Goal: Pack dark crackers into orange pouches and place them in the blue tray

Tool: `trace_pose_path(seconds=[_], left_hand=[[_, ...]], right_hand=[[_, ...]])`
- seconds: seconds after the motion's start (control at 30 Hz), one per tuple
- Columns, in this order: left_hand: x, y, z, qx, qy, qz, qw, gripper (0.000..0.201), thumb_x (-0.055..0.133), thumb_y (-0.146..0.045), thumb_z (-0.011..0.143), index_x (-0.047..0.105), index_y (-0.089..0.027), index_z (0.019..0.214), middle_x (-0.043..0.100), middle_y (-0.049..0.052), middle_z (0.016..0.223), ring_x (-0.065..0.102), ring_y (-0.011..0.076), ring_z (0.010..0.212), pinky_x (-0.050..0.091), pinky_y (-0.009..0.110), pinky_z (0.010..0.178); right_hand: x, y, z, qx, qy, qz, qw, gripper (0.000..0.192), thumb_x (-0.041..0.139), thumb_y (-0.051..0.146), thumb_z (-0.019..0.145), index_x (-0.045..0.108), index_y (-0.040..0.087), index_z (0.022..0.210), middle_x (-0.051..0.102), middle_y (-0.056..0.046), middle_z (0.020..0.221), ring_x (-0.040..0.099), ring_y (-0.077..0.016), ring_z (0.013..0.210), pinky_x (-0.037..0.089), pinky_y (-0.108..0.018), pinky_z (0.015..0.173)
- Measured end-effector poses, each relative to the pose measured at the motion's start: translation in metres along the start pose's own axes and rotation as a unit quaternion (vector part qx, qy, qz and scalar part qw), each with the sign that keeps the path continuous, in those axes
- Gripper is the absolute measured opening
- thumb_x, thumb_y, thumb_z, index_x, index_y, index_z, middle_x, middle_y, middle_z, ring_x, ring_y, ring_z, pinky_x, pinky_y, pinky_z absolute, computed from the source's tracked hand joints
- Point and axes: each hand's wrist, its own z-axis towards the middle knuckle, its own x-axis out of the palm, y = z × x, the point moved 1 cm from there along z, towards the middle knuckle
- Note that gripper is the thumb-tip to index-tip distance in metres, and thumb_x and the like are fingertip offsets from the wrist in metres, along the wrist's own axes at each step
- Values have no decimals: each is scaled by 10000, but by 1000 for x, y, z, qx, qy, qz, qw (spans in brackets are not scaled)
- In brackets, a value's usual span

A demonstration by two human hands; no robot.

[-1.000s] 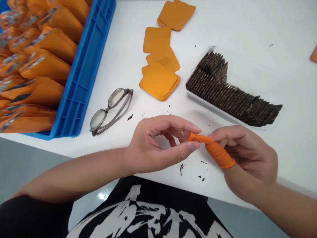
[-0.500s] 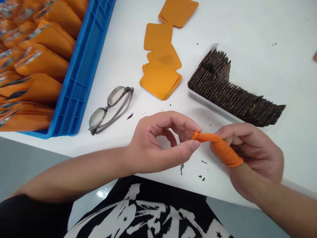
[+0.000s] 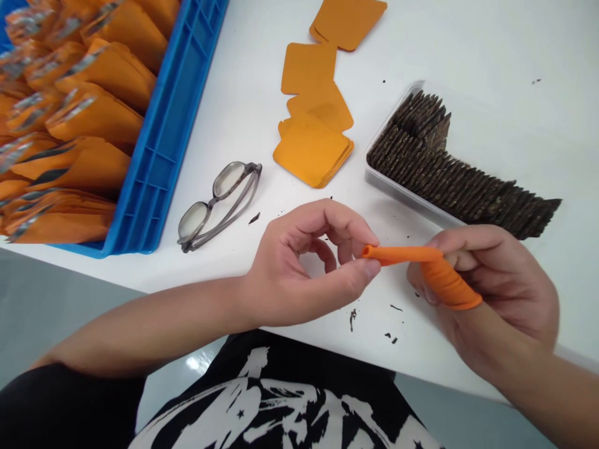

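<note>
Left hand (image 3: 299,284): thumb and forefinger pinching the free end of an orange sleeve (image 3: 452,280); remaining fingers curled behind. Right hand (image 3: 519,299): thumb wrapped in the sleeve, forefinger bent against it at the bend; how firmly it presses, cannot tell. The sleeve spans the gap between the hands, drawn out narrow on the left end, wide around the thumb.

Edges: the table's (image 3: 538,140) near edge runs just below the hands, slanting down to the right; both forearms cross it. White surface shows beyond the tub, out to the right, and in a strip between cards and tub.

Obstacles: clear tub (image 3: 406,198) just beyond the right hand, dark squares (image 3: 468,187) standing in rows, one row reaching far right. Orange cards (image 3: 313,153) ahead of the left hand, partly overlapping. Folded glasses (image 3: 194,219) left of that hand; further left, a blue crate (image 3: 156,159) holding orange pouches (image 3: 98,112). Dark crumbs (image 3: 394,340) near the edge, below the hands; a larger flake (image 3: 254,217) beside the glasses.
</note>
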Motion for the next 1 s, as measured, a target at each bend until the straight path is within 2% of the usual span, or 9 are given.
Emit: trace_pose_path(seconds=[0.4,0.67,0.77,0.87,0.93,1.0], left_hand=[[-2,2,-1,1,-10,24,1000,147,793,-169,833,661,-200,891,720,5,831,626,82,643,503,194,515],[-1,3,-1,-8,2,-2,1000,149,791,-152,850,657,-192,901,697,4,822,608,75,622,487,187,498],[-1,2,-1,-20,45,-28,998,208,817,-124,812,648,-203,904,689,-6,781,612,88,611,508,202,505],[-1,1,-2,-46,123,-47,990,285,836,-69,765,640,-209,917,731,8,830,632,101,632,549,226,536],[-1,0,-2,-47,155,-48,986,250,827,-78,791,639,-196,906,750,33,845,656,110,636,565,236,537],[0,0,-2,-39,156,-35,986,176,803,-107,839,650,-180,887,759,52,828,697,130,654,594,250,560]], right_hand=[[-2,3,-2,-4,-1,19,1000,173,675,130,974,725,258,1078,547,11,696,502,-136,611,360,-310,521],[-5,5,0,-13,-2,26,1000,198,665,115,980,725,256,1106,543,10,720,458,-132,602,346,-336,547],[-3,5,2,2,4,17,1000,117,691,199,995,718,263,1090,531,22,693,447,-129,583,344,-321,532],[-1,4,5,14,18,8,1000,80,714,265,997,717,266,1077,566,20,695,481,-127,581,375,-291,512],[0,5,6,14,32,4,999,73,701,262,1005,718,267,1075,598,10,713,512,-129,593,402,-274,508],[0,5,6,10,42,4,999,67,688,257,1014,717,266,1074,604,5,719,535,-134,611,428,-267,519]])
